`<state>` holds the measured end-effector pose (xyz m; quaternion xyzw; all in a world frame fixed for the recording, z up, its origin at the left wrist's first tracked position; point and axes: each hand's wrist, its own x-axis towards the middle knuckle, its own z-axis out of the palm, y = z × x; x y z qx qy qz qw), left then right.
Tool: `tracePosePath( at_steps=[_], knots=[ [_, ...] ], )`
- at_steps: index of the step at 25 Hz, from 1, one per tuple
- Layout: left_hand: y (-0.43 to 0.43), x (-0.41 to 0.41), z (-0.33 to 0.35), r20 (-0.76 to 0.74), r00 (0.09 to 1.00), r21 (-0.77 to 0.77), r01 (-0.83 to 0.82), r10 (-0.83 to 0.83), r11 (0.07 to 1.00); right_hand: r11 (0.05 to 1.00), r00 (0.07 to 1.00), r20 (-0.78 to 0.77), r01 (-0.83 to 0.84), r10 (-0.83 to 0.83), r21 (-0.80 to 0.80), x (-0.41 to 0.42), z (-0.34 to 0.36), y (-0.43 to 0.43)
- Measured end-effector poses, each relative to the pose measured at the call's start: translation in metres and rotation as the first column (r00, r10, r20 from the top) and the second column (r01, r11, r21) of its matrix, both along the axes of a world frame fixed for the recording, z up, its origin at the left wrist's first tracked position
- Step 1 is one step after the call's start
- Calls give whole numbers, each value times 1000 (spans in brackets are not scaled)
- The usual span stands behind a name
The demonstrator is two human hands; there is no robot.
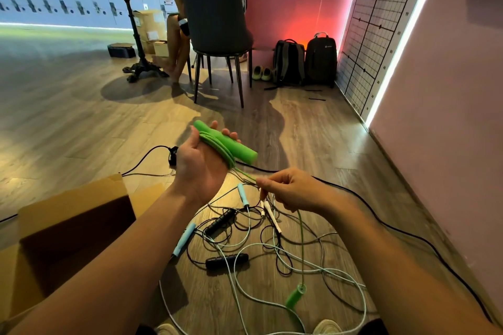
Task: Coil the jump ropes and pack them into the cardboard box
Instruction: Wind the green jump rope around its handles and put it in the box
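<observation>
Evidently the coiling is midway: the left hand [202, 163] has its grip closed round one handle [241, 150] of the green rope [219, 149], with several loops stacked against it. The right hand [291, 190], at four o'clock from it, pinches the free strand. The next move, I judge, calls for drawing up slack and laying further loops until the far handle [295, 297] (hanging low at six o'clock, near the floor) comes in; the box [73, 207] stands open at eight o'clock, and the other ropes [245, 239] lie tangled below the hands.
</observation>
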<state>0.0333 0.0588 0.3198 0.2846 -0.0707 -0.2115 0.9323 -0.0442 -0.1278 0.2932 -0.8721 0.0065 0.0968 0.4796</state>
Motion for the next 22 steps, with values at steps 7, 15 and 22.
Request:
tracePosePath(
  at_steps=[7,15,22],
  knots=[
    [8,20,-25,406,904,742,-412,135,528,992,983,182,-33,10,124,-9,20,-3],
    [5,-1,-32,266,738,945,-73,-621,318,894,885,320,196,-338,402,-5,20,-6],
    [-4,-16,-10,125,729,676,435,-673,595,942,867,370,294,-334,160,1,8,-9]
  ],
)
